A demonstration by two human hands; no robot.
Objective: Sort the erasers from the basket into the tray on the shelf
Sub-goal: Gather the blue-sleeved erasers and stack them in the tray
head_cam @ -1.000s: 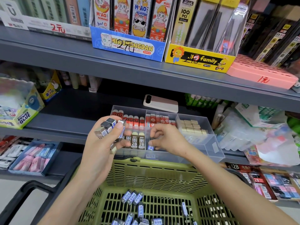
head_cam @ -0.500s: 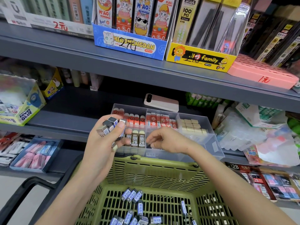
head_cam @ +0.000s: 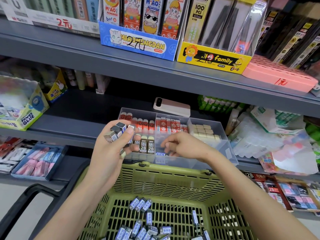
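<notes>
My left hand (head_cam: pixel 107 156) grips a bunch of grey and blue-labelled erasers (head_cam: pixel 117 130), held up in front of the clear divided tray (head_cam: pixel 225 153) on the shelf. My right hand (head_cam: pixel 183 144) hovers over the tray's front middle compartment with loosely curled fingers and nothing in it. A blue-labelled eraser (head_cam: pixel 160 154) lies in that compartment just below the fingertips. The tray also holds brown 2B erasers (head_cam: pixel 147 146), red erasers (head_cam: pixel 145 124) and cream erasers (head_cam: pixel 204 131). Below, the green basket (head_cam: pixel 164 181) has several blue-labelled erasers (head_cam: pixel 140 205) on its floor.
A phone (head_cam: pixel 171 106) lies on the shelf behind the tray. The upper shelf edge (head_cam: pixel 155 73) overhangs close above. A Power Glue box (head_cam: pixel 22 110) stands at left, a blue box of pink erasers (head_cam: pixel 38 160) lower left, and the basket's black handle (head_cam: pixel 26 205) juts out left.
My right hand has drawn back a little to the right from the front compartment, with a blue-labelled eraser now lying there. My left hand has stayed put with its bunch.
</notes>
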